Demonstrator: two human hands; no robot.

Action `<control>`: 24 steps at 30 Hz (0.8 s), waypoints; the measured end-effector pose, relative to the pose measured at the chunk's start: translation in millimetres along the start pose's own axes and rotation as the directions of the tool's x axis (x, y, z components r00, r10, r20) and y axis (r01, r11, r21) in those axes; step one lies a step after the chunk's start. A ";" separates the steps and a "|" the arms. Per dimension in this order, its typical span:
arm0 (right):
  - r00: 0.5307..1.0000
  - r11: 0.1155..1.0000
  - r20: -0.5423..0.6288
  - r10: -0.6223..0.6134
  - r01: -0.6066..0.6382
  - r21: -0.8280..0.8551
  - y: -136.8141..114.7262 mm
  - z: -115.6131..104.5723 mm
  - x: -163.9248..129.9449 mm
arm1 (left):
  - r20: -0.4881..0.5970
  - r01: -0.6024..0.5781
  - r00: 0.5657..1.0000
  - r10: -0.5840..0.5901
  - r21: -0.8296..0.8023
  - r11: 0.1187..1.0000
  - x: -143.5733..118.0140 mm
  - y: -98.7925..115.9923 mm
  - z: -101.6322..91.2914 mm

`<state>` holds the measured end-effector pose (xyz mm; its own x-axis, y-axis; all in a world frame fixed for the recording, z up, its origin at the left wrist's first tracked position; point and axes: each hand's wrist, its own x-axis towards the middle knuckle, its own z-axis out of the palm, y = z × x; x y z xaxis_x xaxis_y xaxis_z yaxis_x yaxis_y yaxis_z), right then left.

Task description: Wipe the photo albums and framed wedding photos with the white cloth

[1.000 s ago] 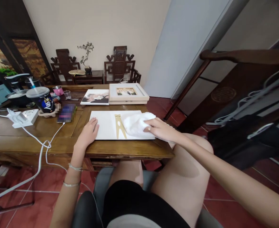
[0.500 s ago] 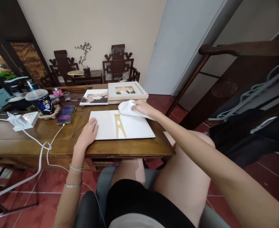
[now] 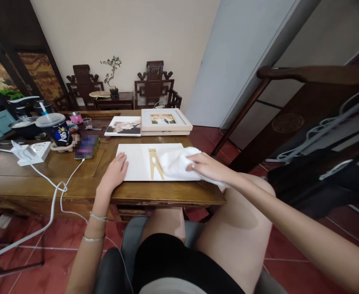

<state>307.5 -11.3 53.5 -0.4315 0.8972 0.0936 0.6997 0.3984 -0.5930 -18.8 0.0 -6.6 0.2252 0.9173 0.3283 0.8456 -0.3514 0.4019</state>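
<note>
Right hand (image 3: 208, 166) pressed flat on a bunched white cloth (image 3: 175, 162), fingers bent over it and pinning it down rather than pinching; the cloth sits on the right part of a flat white rectangular board (image 3: 136, 163), partly spilling past its right edge. Left hand (image 3: 116, 171) lies palm down on the board's near-left corner, fingers spread and loose, gripping nothing, just holding the board against the wooden tabletop (image 3: 75, 175). A tan peg-shaped wooden piece (image 3: 155, 163) lies on the board's middle, just left of the cloth and touching it. Behind the board: a white-framed picture (image 3: 165, 119) and, beside it on the left, a flat photo print (image 3: 123, 125). Further left on the tabletop: a phone (image 3: 86, 147) on a white charging cable (image 3: 57, 188), a white power strip (image 3: 32, 151), a dark lidded drink cup with straw (image 3: 56, 128), a small pink cup (image 3: 76, 117). Two carved dark wooden chairs (image 3: 155, 83) stand against the far wall with a small potted plant (image 3: 112, 75) between them.
</note>
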 end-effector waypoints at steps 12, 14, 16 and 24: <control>0.998 0.995 -0.035 0.056 -0.053 0.085 13.9 -2.9 43.7 | -0.010 -0.005 1.000 0.005 -0.014 1.000 0.0 -1.1 -0.3; 0.992 0.991 -0.099 0.071 -0.060 0.117 21.9 -1.1 69.4 | -0.009 -0.003 1.000 0.002 -0.009 1.000 0.3 -1.9 0.0; 0.984 0.989 -0.147 0.097 -0.078 0.124 27.0 0.4 89.5 | -0.011 -0.007 1.000 0.007 -0.008 1.000 0.6 -2.6 0.3; 0.989 0.999 -0.145 0.037 -0.038 -0.003 15.9 8.1 68.9 | -0.011 -0.014 1.000 0.014 0.003 1.000 0.5 -1.1 0.0</control>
<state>284.3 55.4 44.0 -0.3180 0.9295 0.1867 0.7174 0.3647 -0.5936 -19.6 0.9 -6.9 0.2317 0.9102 0.3432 0.8437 -0.3637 0.3948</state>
